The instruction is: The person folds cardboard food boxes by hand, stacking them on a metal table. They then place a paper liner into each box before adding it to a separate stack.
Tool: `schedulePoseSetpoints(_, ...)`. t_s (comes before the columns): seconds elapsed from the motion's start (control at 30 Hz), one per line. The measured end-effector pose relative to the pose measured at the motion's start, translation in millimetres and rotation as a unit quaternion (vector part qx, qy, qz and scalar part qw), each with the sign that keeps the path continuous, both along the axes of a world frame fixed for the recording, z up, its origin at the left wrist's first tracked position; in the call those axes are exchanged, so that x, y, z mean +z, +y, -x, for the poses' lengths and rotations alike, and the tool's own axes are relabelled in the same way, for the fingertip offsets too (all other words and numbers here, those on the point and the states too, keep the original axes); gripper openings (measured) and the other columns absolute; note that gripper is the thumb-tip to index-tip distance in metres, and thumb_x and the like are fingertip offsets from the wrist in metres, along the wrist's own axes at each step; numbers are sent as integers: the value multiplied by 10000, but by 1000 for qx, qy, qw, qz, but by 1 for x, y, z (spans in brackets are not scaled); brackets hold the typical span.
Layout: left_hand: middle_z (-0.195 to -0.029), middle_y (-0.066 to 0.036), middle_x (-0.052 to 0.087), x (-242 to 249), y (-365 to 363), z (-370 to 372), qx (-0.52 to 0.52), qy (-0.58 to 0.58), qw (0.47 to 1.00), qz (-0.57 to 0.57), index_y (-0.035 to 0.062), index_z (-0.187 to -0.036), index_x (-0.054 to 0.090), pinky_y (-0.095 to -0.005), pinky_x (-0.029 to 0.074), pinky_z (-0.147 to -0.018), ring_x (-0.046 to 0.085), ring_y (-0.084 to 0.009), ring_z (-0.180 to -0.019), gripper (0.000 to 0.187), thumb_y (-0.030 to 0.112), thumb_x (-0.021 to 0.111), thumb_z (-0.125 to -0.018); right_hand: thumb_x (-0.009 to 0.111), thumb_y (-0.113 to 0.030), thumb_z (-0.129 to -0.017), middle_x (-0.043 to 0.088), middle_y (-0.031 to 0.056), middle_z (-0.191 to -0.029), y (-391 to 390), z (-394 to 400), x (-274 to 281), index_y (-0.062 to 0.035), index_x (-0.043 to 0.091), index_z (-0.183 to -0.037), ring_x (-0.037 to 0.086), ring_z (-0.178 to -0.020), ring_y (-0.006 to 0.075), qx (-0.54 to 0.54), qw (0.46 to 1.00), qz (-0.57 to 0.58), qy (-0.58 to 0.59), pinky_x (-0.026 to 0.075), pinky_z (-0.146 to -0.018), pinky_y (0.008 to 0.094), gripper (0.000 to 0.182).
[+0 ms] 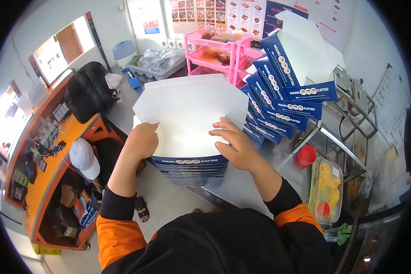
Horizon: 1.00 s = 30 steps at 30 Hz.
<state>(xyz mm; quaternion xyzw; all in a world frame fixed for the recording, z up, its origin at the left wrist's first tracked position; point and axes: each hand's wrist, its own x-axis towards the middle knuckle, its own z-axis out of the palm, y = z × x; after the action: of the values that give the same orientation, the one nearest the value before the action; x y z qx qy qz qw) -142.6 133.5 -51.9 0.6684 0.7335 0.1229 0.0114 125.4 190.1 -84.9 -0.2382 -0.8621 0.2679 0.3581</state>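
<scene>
In front of me a paper food box (pixel 182 132) stands with its lid raised, white inside, with a blue printed front. It tops a stack of similar blue-fronted boxes (pixel 192 174) near the table's edge. My left hand (pixel 143 140) is at the box's left side, its fingers closed on the side wall or flap; the exact grip is partly hidden. At the right side my right hand (pixel 236 145) has its fingers and thumb apart, reaching over the box's edge. More folded boxes (pixel 285 107) are piled to the right, one with its lid standing up.
Pink tiered racks (pixel 210 55) hold packed food behind the box. A grey tray (pixel 162 73) of plastic bags stands at the back left. To the right are a red cup (pixel 306 155), a container of yellow food (pixel 329 185) and a metal rack (pixel 333 141). A person in a white cap (pixel 83 157) crouches at left.
</scene>
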Motion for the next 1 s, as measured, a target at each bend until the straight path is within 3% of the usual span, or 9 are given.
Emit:
schedulePoseSetpoints(0.4, -1001, -231, 583, -7, 6, 5, 9, -8, 999, 40, 18, -1146, 544, -398, 434, -826, 550, -350, -963, 389, 116, 417, -791, 574, -230, -794, 477, 185, -1221, -6, 2, -1, -7, 554, -1124, 341, -1243, 357, 2, 999, 30, 10, 306, -996, 409, 398)
schedulePoseSetpoints(0.43, -958, -221, 597, -9, 5, 10, -11, -8, 1000, 2, 23, -1117, 568, -383, 453, -774, 593, -320, -880, 368, 190, 462, -807, 588, -254, -800, 476, 186, -1223, -6, -1, 5, -8, 549, -1131, 349, -1237, 358, 2, 998, 53, 29, 312, -991, 410, 414)
schedulePoseSetpoints(0.47, -898, -194, 610, -5, 2, 15, 6, -137, 990, -6, 11, -1100, 579, -354, 458, -700, 598, -280, -776, 369, 227, 489, -815, 626, -316, -794, 467, 197, -1231, 2, -6, 9, 1, 530, -1147, 360, -1226, 362, -4, 998, -13, 58, 331, -970, 419, 484)
schedulePoseSetpoints(0.6, -733, -74, 594, 3, -22, 19, 95, -419, 895, -123, -17, -1076, 598, -241, 406, -514, 506, -121, -536, 377, 265, 564, -828, 646, -300, -774, 489, 205, -1199, 42, -43, 68, 13, 470, -1198, 390, -1195, 376, -319, 893, -296, 113, 306, -984, 452, 556)
schedulePoseSetpoints(0.67, -709, -37, 569, -3, -28, 19, 78, -437, 878, -180, -25, -1060, 604, -212, 381, -498, 470, -83, -531, 345, 234, 575, -833, 637, -299, -776, 517, 195, -1165, 83, -63, 100, 1, 444, -1222, 421, -1168, 373, -462, 814, -348, 57, 280, -997, 489, 571)
schedulePoseSetpoints(0.7, -697, -18, 557, -5, -29, 19, 71, -447, 867, -208, -28, -1052, 608, -197, 369, -490, 452, -64, -529, 329, 218, 580, -836, 621, -303, -785, 533, 185, -1147, 105, -72, 107, -12, 439, -1227, 440, -1153, 364, -521, 773, -362, 22, 268, -1000, 512, 560)
schedulePoseSetpoints(0.77, -718, -14, 557, 2, -35, 15, 34, -454, 857, -241, -25, -1053, 602, -189, 361, -476, 468, -61, -533, 294, 177, 565, -844, 561, -303, -821, 555, 157, -1133, 119, -77, 127, -63, 489, -1193, 480, -1118, 338, -580, 781, -147, -181, 270, -982, 550, 449)
schedulePoseSetpoints(0.8, -730, -13, 551, 7, -37, 13, 8, -450, 853, -265, -29, -1056, 597, -180, 350, -458, 472, -57, -531, 289, 169, 550, -850, 490, -273, -859, 583, 110, -1089, 126, -79, 135, -105, 538, -1129, 535, -1046, 290, -563, 796, -55, -216, 286, -953, 571, 321)
schedulePoseSetpoints(1.0, -1064, -135, 541, 66, -32, -36, -153, -498, 807, -277, -6, -1290, 384, -213, 462, -530, 595, -144, -670, 577, 287, 550, -821, 479, -141, -808, 611, 37, -965, 95, -63, 154, -130, 589, -980, 572, -921, 235, -309, 841, -425, -128, 363, -912, 507, 205)
